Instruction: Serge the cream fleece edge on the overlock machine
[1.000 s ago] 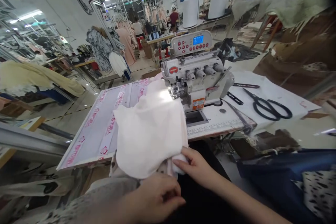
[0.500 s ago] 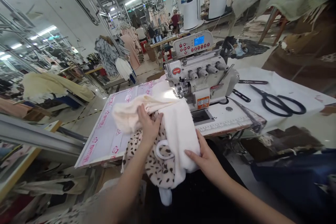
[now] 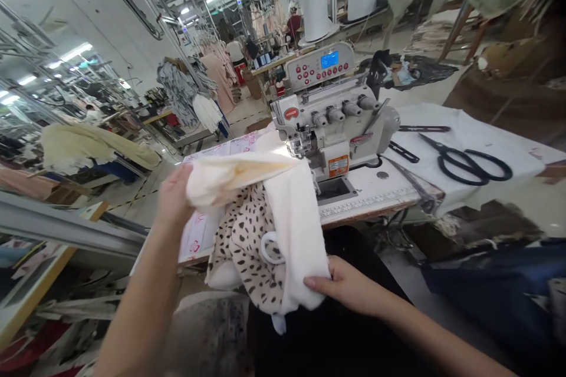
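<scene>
Two hands work one bundle of cloth at the near edge of the surface [image 3: 375,191], just left of the overlocker [image 3: 331,121]. The left hand [image 3: 174,197] is raised at the left and holds up a cream fold [image 3: 234,174], which runs taut towards the machine. Its fingers are hidden behind the fold, so the exact grip cannot be told. The right hand [image 3: 347,285] lies at the near side with its fingers close together and laid flat on a white strip [image 3: 296,230], not pinching. Beneath the strip sits a spotted cloth [image 3: 245,250], with a small white loop [image 3: 270,247] on top of it. The bundle overlaps the clear board [image 3: 197,235] with its pink-printed tape. The tip of the fold ends just beside the presser foot [image 3: 295,147], and whether any cloth lies under the foot cannot be told. No finished seam can be made out, nor how much is sewn. Scissors [image 3: 469,165] lie well to the right on a white sheet [image 3: 490,141].
</scene>
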`<action>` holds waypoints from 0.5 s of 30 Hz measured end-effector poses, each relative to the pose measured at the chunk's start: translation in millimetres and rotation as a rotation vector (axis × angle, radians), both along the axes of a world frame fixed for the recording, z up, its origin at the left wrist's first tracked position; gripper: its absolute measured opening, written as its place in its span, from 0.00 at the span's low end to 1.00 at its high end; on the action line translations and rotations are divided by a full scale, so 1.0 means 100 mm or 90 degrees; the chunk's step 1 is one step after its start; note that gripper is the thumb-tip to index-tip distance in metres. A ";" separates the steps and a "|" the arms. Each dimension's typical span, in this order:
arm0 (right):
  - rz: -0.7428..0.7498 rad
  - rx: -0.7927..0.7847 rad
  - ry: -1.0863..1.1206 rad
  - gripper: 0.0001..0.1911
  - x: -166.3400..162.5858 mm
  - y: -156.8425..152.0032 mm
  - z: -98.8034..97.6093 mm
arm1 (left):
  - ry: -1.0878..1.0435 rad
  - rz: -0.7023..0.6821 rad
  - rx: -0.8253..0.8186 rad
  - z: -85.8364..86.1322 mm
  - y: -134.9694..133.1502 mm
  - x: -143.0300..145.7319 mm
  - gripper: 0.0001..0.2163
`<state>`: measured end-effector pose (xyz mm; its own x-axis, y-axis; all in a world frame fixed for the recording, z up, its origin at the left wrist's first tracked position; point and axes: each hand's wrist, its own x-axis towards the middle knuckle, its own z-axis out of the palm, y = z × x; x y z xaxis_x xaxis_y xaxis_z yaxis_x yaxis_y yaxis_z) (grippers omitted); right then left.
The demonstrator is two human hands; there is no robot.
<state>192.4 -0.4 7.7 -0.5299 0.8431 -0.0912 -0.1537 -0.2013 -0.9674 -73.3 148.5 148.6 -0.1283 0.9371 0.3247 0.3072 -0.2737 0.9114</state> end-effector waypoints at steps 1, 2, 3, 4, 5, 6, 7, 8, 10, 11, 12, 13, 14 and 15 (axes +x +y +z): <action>0.023 -0.017 0.032 0.21 -0.02 -0.04 0.02 | 0.070 -0.115 -0.073 0.15 -0.22 -0.03 0.16; 0.045 -0.026 0.058 0.22 -0.04 -0.09 0.04 | 0.183 -0.273 -0.187 0.27 -0.44 -0.05 0.19; 0.062 -0.026 0.070 0.22 -0.07 -0.13 0.05 | 0.306 -0.437 -0.282 0.34 -0.66 -0.03 0.22; 0.075 -0.017 0.066 0.20 -0.09 -0.16 0.05 | 0.438 -0.527 -0.334 0.36 -0.86 0.00 0.26; 0.084 -0.002 0.053 0.19 -0.12 -0.19 0.04 | 0.559 -0.576 -0.386 0.32 -1.03 0.06 0.31; 0.086 0.014 0.037 0.17 -0.14 -0.22 0.02 | 0.636 -0.574 -0.417 0.23 -1.17 0.13 0.34; 0.079 0.027 0.021 0.17 -0.17 -0.24 -0.01 | 0.681 -0.568 -0.443 0.11 -1.27 0.21 0.33; 0.063 0.035 0.006 0.16 -0.18 -0.26 -0.04 | 0.703 -0.557 -0.442 -0.03 -1.35 0.28 0.29; 0.019 0.037 -0.015 0.16 -0.20 -0.29 -0.09 | 0.681 -0.553 -0.382 -0.31 -1.43 0.39 0.17; -0.003 0.036 -0.022 0.17 -0.20 -0.31 -0.11 | 0.650 -0.550 -0.335 -0.43 -1.45 0.44 0.14; -0.023 0.040 -0.029 0.17 -0.19 -0.33 -0.12 | 0.611 -0.538 -0.292 -0.53 -1.48 0.47 0.13; -0.038 0.048 -0.034 0.18 -0.18 -0.35 -0.12 | 0.566 -0.511 -0.259 -0.61 -1.50 0.51 0.13; -0.054 0.061 -0.035 0.19 -0.18 -0.37 -0.12 | 0.515 -0.468 -0.232 -0.68 -1.53 0.54 0.15; -0.068 0.077 -0.035 0.20 -0.17 -0.39 -0.11 | 0.464 -0.419 -0.209 -0.74 -1.56 0.59 0.18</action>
<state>175.4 -39.1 -3.1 -0.4332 0.9012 -0.0122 -0.1135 -0.0679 -0.9912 -14.8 -7.5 75.1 0.5665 0.8072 -0.1658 0.6942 -0.3591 0.6238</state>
